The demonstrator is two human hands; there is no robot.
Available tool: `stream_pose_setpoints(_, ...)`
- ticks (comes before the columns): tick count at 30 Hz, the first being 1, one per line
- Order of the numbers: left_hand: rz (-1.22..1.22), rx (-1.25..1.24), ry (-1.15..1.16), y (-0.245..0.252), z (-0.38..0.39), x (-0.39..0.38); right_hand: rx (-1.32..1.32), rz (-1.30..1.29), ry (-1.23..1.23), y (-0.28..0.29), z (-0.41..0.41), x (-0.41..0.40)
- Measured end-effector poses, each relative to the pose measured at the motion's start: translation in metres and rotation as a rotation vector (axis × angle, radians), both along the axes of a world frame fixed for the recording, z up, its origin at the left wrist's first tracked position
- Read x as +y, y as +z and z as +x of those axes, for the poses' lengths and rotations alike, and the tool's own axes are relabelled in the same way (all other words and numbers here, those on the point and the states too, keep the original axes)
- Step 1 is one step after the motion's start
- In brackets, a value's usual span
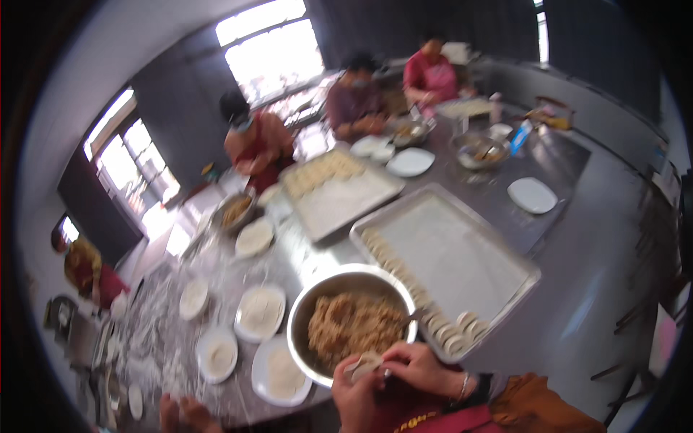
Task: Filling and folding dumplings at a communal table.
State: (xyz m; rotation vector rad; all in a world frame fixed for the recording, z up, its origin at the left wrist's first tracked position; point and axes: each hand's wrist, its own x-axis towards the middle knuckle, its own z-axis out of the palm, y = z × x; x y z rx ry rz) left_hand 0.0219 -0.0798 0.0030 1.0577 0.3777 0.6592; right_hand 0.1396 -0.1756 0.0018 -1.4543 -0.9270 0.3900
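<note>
My left hand (354,398) and my right hand (419,369) meet at the near rim of a large steel bowl (296,346). Pinched between them is a dumpling wrapper (364,366), partly folded; whether filling lies inside is hard to make out. Minced brown filling (354,327) is heaped in the bowl, and a utensil handle leans on its right rim. Just past my right hand lies a metal tray (460,260), lined in a pale colour. Folded dumplings (452,338) form a row along its left side, with two more beside the near end.
White plates hold round wrappers (260,314) left of the bowl. Flour (146,335) coats the table's left part. Another person's hands (187,414) show at lower left. A second dumpling tray (346,211) lies farther back, near several co-workers. An oval plate (532,195) stands at right.
</note>
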Motion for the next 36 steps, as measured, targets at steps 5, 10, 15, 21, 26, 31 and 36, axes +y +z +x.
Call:
stream_pose_setpoints(5,-0.123,-0.013,-0.003,0.017,0.011,-0.007,0.036,0.016,-0.016,0.008,0.003,-0.006)
stream_pose_setpoints(10,-0.130,-0.061,-0.015,0.007,0.002,-0.004,0.103,0.050,0.035,0.005,-0.002,-0.001)
stream_pose_setpoints(15,-0.119,-0.085,-0.032,0.005,0.000,-0.006,0.057,0.030,0.017,0.006,-0.004,-0.004)
stream_pose_setpoints(21,-0.109,-0.049,0.003,0.004,0.002,-0.007,-0.095,0.057,-0.036,0.009,-0.005,-0.004)
stream_pose_setpoints(26,-0.088,-0.047,-0.007,0.002,0.005,-0.006,-0.064,0.042,-0.066,0.011,-0.005,-0.003)
stream_pose_setpoints(31,-0.070,-0.001,-0.016,0.003,0.005,-0.007,-0.223,0.083,-0.059,0.007,-0.001,-0.001)
stream_pose_setpoints(36,-0.061,0.004,-0.038,0.002,0.004,-0.007,-0.288,0.126,-0.035,0.007,0.000,-0.003)
